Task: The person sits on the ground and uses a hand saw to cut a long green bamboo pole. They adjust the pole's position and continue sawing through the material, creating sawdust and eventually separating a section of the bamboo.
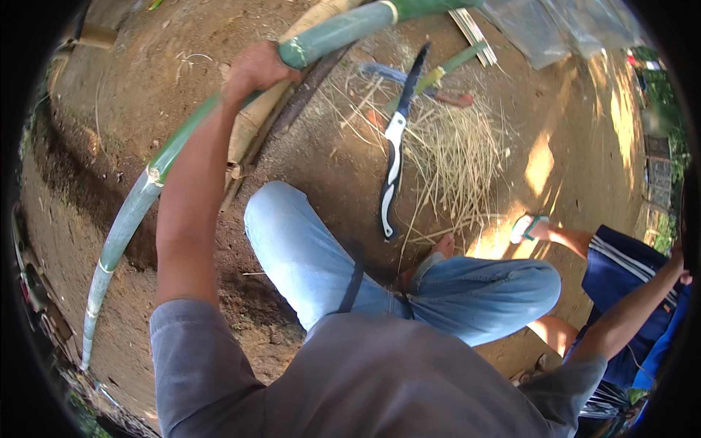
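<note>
My left hand point(259, 69) is closed around a long green bamboo pole point(175, 142). The pole runs from the top of the picture down to the lower left and bows toward the rim of the view. My right arm reaches out to the far right, where my right hand point(683, 264) is mostly lost at the dark rim; its fingers cannot be made out. On the ground before my knees lies a pruning saw point(392, 157) with a dark blade and a white and black handle. Its blade crosses a thin green bamboo piece point(442, 71).
A heap of pale bamboo slivers point(460, 157) lies beside the saw, near a bluish tool point(387, 71). Yellowish bamboo poles point(255, 124) rest under the green one. Clear plastic sheeting point(540, 29) is at the far right. A person in navy shorts point(621, 266) stands close on my right.
</note>
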### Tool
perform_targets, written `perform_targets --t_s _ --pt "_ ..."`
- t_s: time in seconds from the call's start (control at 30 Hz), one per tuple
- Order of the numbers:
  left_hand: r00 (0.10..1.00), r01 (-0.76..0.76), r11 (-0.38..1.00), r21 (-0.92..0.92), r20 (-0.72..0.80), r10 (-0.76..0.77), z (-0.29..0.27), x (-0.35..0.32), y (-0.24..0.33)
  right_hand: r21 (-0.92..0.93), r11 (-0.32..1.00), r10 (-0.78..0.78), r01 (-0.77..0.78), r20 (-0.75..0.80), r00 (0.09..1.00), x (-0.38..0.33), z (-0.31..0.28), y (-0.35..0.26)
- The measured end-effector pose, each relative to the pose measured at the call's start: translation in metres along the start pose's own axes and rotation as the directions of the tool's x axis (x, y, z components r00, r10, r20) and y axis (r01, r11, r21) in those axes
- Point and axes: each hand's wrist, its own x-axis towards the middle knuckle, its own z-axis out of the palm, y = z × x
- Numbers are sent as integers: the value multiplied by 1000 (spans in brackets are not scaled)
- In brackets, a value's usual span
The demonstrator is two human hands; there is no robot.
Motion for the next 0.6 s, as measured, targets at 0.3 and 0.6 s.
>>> perform_targets --t_s 0.3,0.6 --pt "1000 22 999 26 -5 -22 6 -13 7 593 782 -472 191 364 803 -405 131 -183" --pt "992 124 983 134 3 -125 -9 -34 36 400 883 -469 245 739 483 -533 207 -182"
